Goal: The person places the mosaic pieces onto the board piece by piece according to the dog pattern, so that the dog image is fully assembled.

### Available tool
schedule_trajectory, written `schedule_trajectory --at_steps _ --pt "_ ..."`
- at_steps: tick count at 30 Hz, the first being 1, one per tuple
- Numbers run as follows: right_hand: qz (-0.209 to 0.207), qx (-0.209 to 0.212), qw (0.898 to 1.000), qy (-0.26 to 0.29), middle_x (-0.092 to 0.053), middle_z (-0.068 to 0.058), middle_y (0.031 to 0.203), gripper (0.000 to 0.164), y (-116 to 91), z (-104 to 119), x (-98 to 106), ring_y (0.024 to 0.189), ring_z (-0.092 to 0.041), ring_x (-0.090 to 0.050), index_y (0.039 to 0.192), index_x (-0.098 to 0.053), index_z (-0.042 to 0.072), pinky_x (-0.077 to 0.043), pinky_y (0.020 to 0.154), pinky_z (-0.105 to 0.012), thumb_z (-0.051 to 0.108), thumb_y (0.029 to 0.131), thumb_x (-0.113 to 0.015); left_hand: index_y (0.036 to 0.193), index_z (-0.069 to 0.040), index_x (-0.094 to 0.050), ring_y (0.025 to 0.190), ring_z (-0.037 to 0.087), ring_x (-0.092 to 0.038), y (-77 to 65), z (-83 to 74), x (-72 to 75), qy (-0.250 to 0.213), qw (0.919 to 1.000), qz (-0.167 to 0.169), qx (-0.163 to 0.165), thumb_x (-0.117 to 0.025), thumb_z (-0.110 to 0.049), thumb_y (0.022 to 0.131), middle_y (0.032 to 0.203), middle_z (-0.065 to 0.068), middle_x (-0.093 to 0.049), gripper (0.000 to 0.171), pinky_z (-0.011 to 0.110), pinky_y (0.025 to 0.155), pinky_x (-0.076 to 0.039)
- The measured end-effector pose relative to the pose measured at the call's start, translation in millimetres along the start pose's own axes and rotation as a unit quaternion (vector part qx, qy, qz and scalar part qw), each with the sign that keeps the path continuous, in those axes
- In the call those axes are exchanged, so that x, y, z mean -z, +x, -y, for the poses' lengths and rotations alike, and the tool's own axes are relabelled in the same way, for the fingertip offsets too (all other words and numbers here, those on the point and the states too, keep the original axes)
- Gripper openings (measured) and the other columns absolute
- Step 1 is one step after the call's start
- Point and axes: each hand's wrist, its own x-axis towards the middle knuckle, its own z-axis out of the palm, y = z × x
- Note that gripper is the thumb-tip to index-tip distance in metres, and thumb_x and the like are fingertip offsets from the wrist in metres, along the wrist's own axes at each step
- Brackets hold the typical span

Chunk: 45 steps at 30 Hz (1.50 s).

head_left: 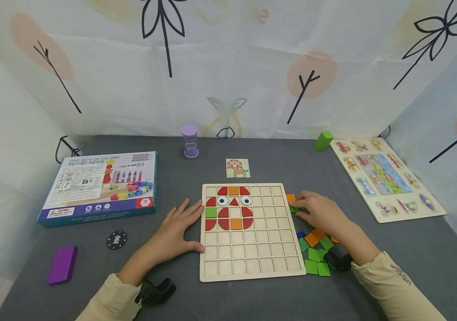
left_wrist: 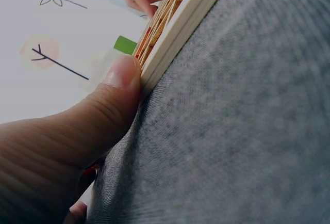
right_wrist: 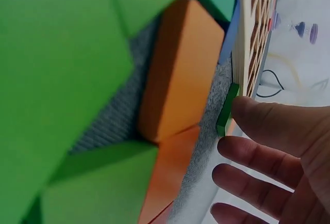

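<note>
A wooden grid board (head_left: 260,251) lies in the middle of the table, its upper left part holding red curved pieces, orange squares, a green square and two eye tiles (head_left: 222,200). My left hand (head_left: 179,231) rests along the board's left edge, fingers spread, the thumb pressed to the side in the left wrist view. Beside the board's right edge, my right hand (head_left: 320,213) pinches a green tile (right_wrist: 227,111) between thumb and index finger, the other fingers apart. An orange tile (head_left: 290,198) lies just beyond it. A small picture card (head_left: 237,168) lies behind the board.
Loose green tiles (head_left: 315,254) and orange tiles (head_left: 312,239) lie under my right forearm. A boxed game (head_left: 100,187), a black chip (head_left: 116,240) and a purple block (head_left: 62,265) are at left. A sandglass (head_left: 190,141), a green block (head_left: 323,141) and a picture puzzle (head_left: 387,178) stand farther back.
</note>
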Motion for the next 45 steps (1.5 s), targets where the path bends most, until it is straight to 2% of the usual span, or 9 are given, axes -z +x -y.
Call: schedule_trajectory --at_steps 9,17,21,23,26,29,32,37,45 --pt "-0.008 -0.013 1.000 0.005 -0.055 -0.001 0.090 0.024 2 4 -1 0.064 -0.008 -0.048 0.096 -0.069 0.011 -0.039 0.048 -0.017 0.013 0.073 -0.072 0.141 -0.018 -0.025 0.136 0.027 -0.004 0.8 2.2 0.5 0.001 1.0000 -0.006 -0.003 -0.070 -0.054 0.062 0.147 -0.004 -0.019 0.098 0.054 0.104 -0.002" --pt "0.028 -0.040 0.999 0.021 -0.058 0.000 0.094 0.026 -3 7 -6 0.070 -0.011 -0.053 0.096 -0.062 0.013 -0.044 0.052 -0.023 0.016 0.073 -0.073 0.141 -0.017 -0.026 0.136 0.027 -0.005 -1.3 1.0 -1.9 0.004 1.0000 0.003 0.002 -0.069 -0.057 0.059 0.147 -0.004 -0.020 0.101 0.053 0.104 -0.003" --pt "-0.001 -0.045 0.999 0.031 -0.057 0.002 0.092 0.026 -5 10 -2 0.070 -0.010 -0.052 0.094 -0.060 0.015 -0.042 0.053 -0.024 0.018 0.072 -0.073 0.141 -0.017 -0.027 0.136 0.027 -0.005 -1.1 0.1 -2.0 0.004 1.0000 0.002 0.005 -0.070 -0.057 0.059 0.147 -0.004 -0.021 0.101 0.053 0.105 -0.003" --pt "-0.025 -0.025 0.998 0.043 -0.057 0.003 0.091 0.027 -3 22 2 0.071 -0.010 -0.052 0.094 -0.059 0.015 -0.043 0.055 -0.024 0.019 0.072 -0.074 0.141 -0.017 -0.027 0.136 0.028 -0.005 -0.8 -0.3 -0.8 0.004 1.0000 0.001 0.005 -0.070 -0.056 0.059 0.147 -0.003 -0.021 0.100 0.053 0.104 -0.003" --pt "-0.050 0.037 0.996 0.066 -0.058 0.007 0.088 0.025 3 53 6 0.073 -0.009 -0.054 0.093 -0.060 0.018 -0.045 0.059 -0.023 0.020 0.072 -0.074 0.141 -0.017 -0.027 0.136 0.027 -0.005 -0.6 -1.2 1.4 0.005 1.0000 0.001 0.008 -0.071 -0.055 0.059 0.147 -0.003 -0.021 0.100 0.053 0.105 -0.003" --pt "-0.050 0.105 0.991 0.071 -0.057 0.010 0.086 0.023 13 85 4 0.073 -0.006 -0.053 0.091 -0.061 0.020 -0.045 0.062 -0.022 0.022 0.072 -0.073 0.141 -0.017 -0.027 0.136 0.028 -0.006 0.1 -1.7 1.6 0.006 1.0000 -0.003 0.003 -0.071 -0.056 0.060 0.147 -0.003 -0.021 0.100 0.054 0.104 -0.003" --pt "-0.032 0.149 0.987 0.059 -0.056 0.011 0.082 0.019 22 106 -3 0.069 -0.004 -0.049 0.088 -0.063 0.021 -0.044 0.062 -0.021 0.024 0.072 -0.072 0.141 -0.017 -0.027 0.136 0.028 -0.006 0.5 -2.0 0.5 0.004 1.0000 -0.004 0.001 -0.071 -0.055 0.060 0.147 -0.003 -0.021 0.099 0.054 0.104 -0.003" --pt "0.007 0.163 0.986 0.034 -0.055 0.009 0.079 0.014 30 121 -14 0.065 -0.004 -0.047 0.086 -0.065 0.020 -0.042 0.060 -0.021 0.023 0.074 -0.070 0.140 -0.017 -0.028 0.136 0.028 -0.005 0.1 -3.1 -1.3 0.002 1.0000 0.000 0.002 -0.071 -0.053 0.061 0.147 -0.003 -0.021 0.098 0.054 0.104 -0.004" --pt "0.014 0.165 0.986 0.035 -0.055 0.008 0.081 0.017 36 125 -15 0.067 -0.006 -0.049 0.089 -0.068 0.020 -0.044 0.062 -0.022 0.026 0.073 -0.072 0.141 -0.018 -0.027 0.136 0.027 -0.005 -0.4 -0.9 -1.1 -0.003 1.0000 0.000 0.009 -0.071 -0.053 0.061 0.147 -0.004 -0.020 0.098 0.054 0.104 -0.003"
